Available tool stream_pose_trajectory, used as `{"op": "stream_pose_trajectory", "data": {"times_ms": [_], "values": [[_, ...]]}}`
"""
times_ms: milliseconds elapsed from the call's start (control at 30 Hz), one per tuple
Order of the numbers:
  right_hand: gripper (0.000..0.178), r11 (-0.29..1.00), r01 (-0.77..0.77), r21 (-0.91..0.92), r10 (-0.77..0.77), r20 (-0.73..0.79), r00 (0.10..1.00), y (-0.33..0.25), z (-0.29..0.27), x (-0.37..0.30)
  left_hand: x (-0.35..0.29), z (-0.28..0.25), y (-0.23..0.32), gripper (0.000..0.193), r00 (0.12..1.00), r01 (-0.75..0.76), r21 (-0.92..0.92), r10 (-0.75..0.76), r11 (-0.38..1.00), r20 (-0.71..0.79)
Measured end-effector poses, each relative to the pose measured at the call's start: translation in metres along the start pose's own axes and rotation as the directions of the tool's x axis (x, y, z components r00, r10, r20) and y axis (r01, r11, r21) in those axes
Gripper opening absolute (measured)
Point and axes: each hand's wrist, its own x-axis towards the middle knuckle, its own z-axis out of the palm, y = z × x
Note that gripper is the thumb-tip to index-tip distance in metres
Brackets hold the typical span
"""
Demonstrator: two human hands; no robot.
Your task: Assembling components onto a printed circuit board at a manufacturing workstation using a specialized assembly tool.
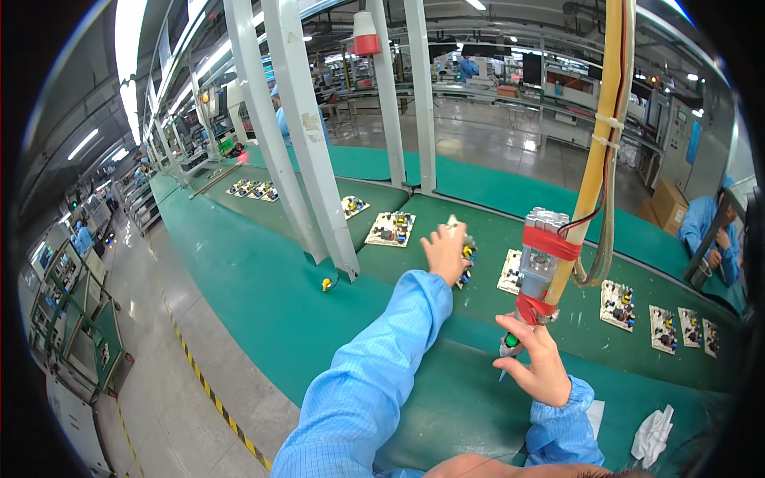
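My left hand (446, 251) reaches over the green conveyor belt, its fingers closed on a circuit board (468, 256). The hand covers much of that board; coloured parts show along its right side. My right hand (542, 362) is curled round the lower end of a hanging tool (539, 267) with a silver body, red tape and a green part above a thin tip. Thumb and index finger lie on either side of this end; the other fingers are partly hidden. Left of my left hand, another circuit board (390, 229) lies flat. One more board (510, 271) sits partly behind the tool.
A yellow pole (599, 151) with cables carries the tool. Grey metal posts (307, 131) rise left of my left arm. Several boards (663, 329) lie along the belt at right. A crumpled white cloth (652, 436) lies lower right. Another person (709, 227) sits at far right.
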Motion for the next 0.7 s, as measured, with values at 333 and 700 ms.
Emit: {"op": "stream_pose_trajectory", "data": {"times_ms": [333, 700], "values": [[0.066, 0.999, -0.034, -0.027, 0.034, -0.004, 0.999, -0.001, 0.002, -0.001, -0.035, 0.071, 0.03, 0.063, 0.947, 0.225, -0.878, -0.306, 0.423, 0.095], [0.058, 0.996, -0.02, 0.09, 0.018, 0.015, 1.0, -0.006, 0.011, -0.003, -0.072, -0.033, -0.085, 0.032, 0.783, 0.56, -0.685, 0.028, -0.465, 0.622]]}}
